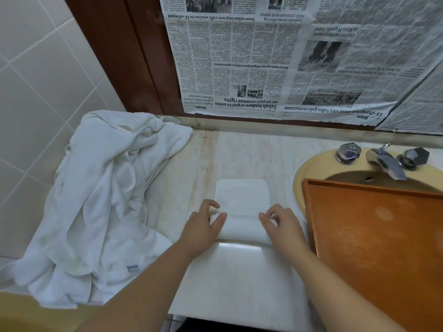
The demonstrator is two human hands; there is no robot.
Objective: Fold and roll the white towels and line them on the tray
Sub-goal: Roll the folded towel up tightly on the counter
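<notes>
Lay on the pale marble counter (239, 149) just left of the orange wooden tray (374, 236): small white folded towel (243, 200), near half rolled, far half flat. Pinched at the roll's ends by left hand (203, 226) and right hand (280, 226), fingers curled onto the cloth. Best rolled away evenly with steady tension, edges kept flush; loose white towel heap (103, 200) left aside.

Light was soft, even and dimmish, with faint shadows. A glare streak lay on the counter edge (239, 246). Wide-angle bending curved the frame's edges; detail was slightly soft.
</notes>
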